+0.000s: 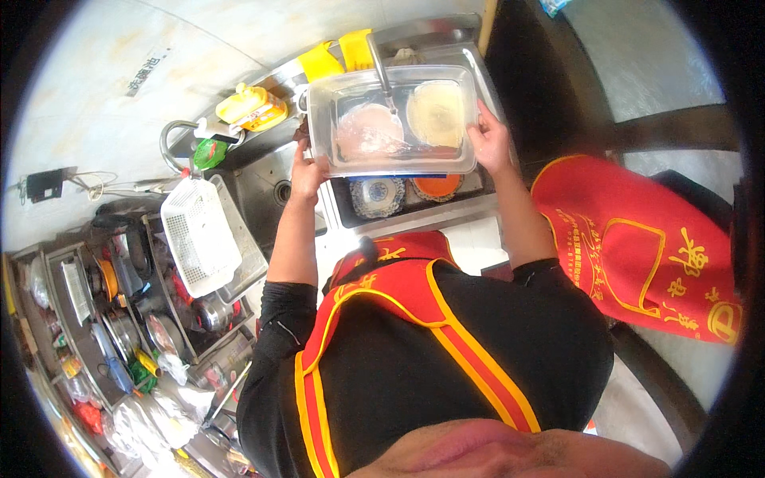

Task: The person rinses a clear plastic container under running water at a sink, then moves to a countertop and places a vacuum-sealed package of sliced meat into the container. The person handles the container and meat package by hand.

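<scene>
A clear plastic tub [391,164] is held level over the right basin of a steel sink [412,212]. My left hand [309,176] grips its left end, and my right hand [491,140] grips the right end with the thumb on the rim. The spout of a faucet [382,69] hangs over the tub. A pinkish round shape [370,131] and a pale yellow one [436,113] show in or through the tub; I cannot tell which. Below its near edge, a blue-patterned plate [378,194] and an orange dish [439,186] lie in the basin.
A yellow jug [254,109] and yellow cloths [326,61] sit along the sink's back ledge. Left of the left basin [263,185] stands a white perforated basket [200,239]. Shelves [125,299] crowded with pans and bags fill the far left. A red apron [645,257] hangs at right.
</scene>
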Tool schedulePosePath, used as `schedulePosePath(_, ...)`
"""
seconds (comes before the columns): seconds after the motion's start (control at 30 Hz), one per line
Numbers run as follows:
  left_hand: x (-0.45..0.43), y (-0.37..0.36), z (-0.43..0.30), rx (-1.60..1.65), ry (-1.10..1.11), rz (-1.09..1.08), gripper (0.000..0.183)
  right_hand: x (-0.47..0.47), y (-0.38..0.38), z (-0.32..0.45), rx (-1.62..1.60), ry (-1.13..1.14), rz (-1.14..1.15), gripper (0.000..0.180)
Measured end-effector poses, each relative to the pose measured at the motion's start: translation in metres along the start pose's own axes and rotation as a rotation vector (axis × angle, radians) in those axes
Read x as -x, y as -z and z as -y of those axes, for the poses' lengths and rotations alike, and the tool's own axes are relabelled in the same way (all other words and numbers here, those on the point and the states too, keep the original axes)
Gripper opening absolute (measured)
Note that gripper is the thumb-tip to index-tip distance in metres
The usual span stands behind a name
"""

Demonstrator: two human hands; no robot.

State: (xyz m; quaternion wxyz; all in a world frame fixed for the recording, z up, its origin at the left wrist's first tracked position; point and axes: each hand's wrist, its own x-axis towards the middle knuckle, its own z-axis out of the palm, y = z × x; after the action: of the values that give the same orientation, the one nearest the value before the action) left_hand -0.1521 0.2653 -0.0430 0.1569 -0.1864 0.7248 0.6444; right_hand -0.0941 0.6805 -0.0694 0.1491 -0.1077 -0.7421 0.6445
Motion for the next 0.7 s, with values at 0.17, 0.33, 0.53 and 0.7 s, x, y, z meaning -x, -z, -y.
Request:
schedulePosePath(0.17,0.005,0.045,-0.001,-0.234,0.001,0.142,0.037,-0.038,-0.024,-0.031,-0.135,-0.032,0.148,0.059)
schedulePosePath(0.33,0.041,0.073,-0.043,-0.452,-0.005,-0.062,0.037,-0.069,-0.071,-0.026,-0.09,-0.035,0.41,0.057)
schedulePosePath(0.53,0.063,0.077,-0.016,0.185,-0.338,-0.406,0.012,-0.085,-0.152,-0.053,-0.049,-0.039,0.44,0.045)
schedulePosePath(0.7,0.087,0.05,-0.013,0.254,-0.588,-0.494,0.027,-0.09,-0.191,-0.058,-0.018,-0.348,0.203,0.021)
